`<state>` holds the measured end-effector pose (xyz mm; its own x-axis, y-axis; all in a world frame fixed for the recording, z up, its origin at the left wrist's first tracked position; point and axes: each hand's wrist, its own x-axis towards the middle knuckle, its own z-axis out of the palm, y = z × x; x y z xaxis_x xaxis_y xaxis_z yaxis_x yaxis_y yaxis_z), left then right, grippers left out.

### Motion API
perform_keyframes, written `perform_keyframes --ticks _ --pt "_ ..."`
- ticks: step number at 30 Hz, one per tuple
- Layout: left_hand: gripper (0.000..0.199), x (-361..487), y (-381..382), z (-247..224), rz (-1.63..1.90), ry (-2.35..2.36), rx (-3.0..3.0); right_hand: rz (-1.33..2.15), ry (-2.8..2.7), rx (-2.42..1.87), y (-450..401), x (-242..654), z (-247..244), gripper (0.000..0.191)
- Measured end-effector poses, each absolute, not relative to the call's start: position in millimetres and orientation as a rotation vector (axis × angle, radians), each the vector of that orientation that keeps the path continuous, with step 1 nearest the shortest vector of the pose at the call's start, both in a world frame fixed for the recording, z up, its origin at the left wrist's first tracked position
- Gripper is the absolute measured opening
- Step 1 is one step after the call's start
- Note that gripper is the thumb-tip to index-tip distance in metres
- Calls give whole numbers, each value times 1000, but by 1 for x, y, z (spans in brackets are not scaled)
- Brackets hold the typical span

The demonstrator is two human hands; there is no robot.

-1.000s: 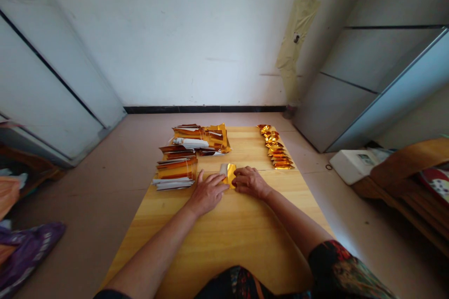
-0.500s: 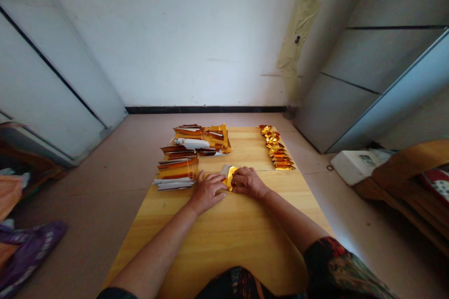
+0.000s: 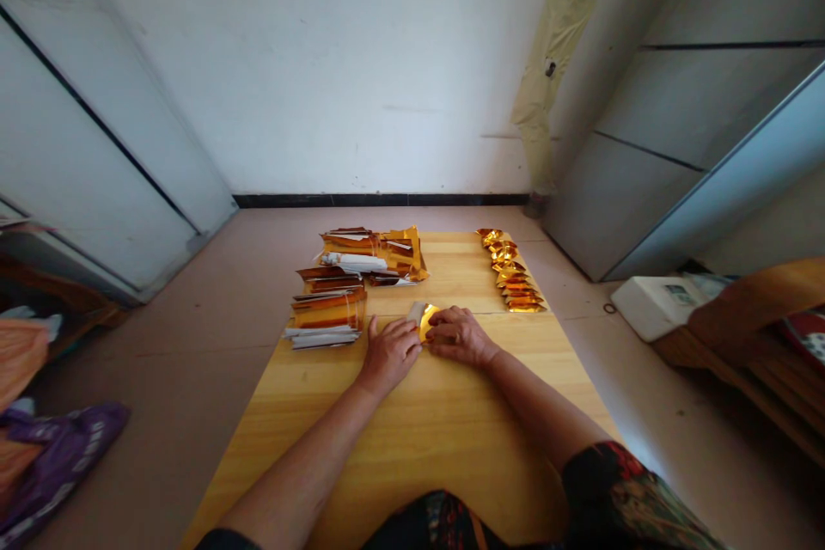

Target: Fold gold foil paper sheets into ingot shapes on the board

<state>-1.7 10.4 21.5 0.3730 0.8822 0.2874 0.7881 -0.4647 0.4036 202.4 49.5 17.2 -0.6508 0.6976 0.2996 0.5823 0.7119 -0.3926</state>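
Note:
A small sheet of gold foil paper [image 3: 426, 320] with a pale side lies partly folded on the wooden table [image 3: 412, 438]. My left hand [image 3: 390, 354] presses its fingers on the sheet's left and near edge. From the right, my right hand [image 3: 462, 337] has its fingers curled onto the gold side. The fingers of both hands cover much of the sheet. Left of my hands lie banded stacks of gold and white paper [image 3: 327, 314]. Behind them is another bundle of gold paper [image 3: 403, 251].
A row of folded gold foil pieces [image 3: 516, 275] runs along the table's far right edge. A white box [image 3: 654, 305] rests on wooden furniture at the right. On the floor at the left is a purple bag [image 3: 70, 455].
My left hand has slid slightly right and closer to my right hand, its fingers drawn together over the sheet. Less of the gold side shows. The stacks have not moved.

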Motion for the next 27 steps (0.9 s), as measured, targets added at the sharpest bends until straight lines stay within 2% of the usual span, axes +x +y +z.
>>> perform_keyframes --ticks 6,27 --pt "12 -8 11 20 656 1465 2472 327 -2491 -1046 47 197 20 14" --pt "25 -23 9 20 549 1305 2528 353 -2521 -1161 54 181 24 13"
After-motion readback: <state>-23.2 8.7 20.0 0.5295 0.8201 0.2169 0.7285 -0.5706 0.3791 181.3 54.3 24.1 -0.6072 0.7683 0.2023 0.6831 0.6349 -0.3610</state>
